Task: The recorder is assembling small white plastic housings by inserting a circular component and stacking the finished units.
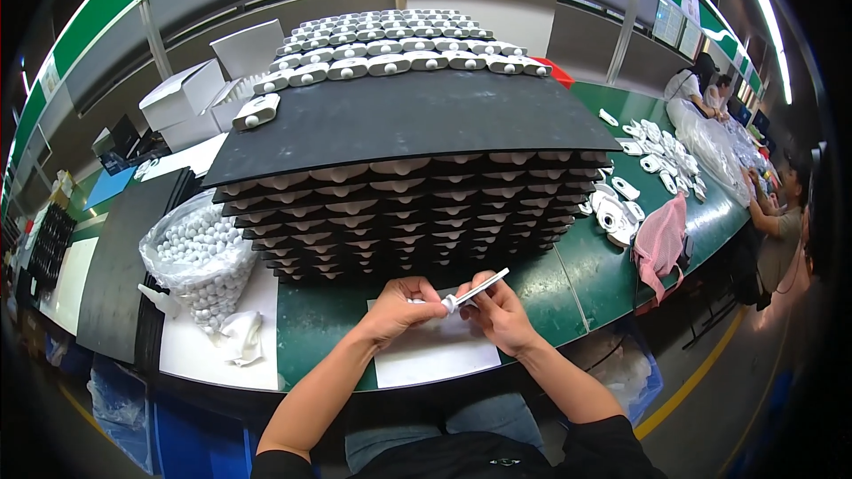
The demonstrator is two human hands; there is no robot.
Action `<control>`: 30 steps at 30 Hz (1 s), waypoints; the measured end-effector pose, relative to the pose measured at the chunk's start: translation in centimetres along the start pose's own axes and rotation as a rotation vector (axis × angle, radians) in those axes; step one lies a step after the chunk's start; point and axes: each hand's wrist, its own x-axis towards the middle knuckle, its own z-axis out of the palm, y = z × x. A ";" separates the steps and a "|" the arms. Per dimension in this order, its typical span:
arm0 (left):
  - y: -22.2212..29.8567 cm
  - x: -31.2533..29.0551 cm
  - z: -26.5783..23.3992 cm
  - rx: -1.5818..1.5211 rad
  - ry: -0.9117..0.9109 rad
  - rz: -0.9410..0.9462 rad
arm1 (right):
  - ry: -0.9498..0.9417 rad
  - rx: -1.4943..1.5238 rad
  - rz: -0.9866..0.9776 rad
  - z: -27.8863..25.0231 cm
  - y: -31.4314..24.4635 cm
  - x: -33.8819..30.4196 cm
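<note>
One slim white part (pixel 484 286), straight-edged, slanted to the right

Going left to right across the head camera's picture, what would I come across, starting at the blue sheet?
Blue sheet, bag of white balls, left hand, right hand, pink cloth, seated person at far right.

My table (pixel 311 324), green-topped, seen about my hands (pixel 404 310). Beneath them lies a white sheet (pixel 435 357); just beyond them stands a tall stack of black boards (pixel 417 120). To their left, a white panel (pixel 184 352) carries a clear bag of white balls (pixel 200 244) and a crumpled cloth (pixel 241 337). Farther right of them lie scattered white housings (pixel 657 162) and pink fabric (pixel 660 235).
</note>
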 end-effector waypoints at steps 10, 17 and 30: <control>-0.6 0.4 -0.7 0.007 -0.029 0.072 | -0.284 -0.751 -0.298 5.3 -7.0 1.9; -0.6 -0.3 -1.8 -0.373 -0.099 0.003 | -0.228 -0.815 -0.617 15.0 -15.1 9.3; 0.1 -0.3 -1.3 -0.528 -0.007 -0.102 | -0.024 -0.862 0.028 18.7 -14.8 25.2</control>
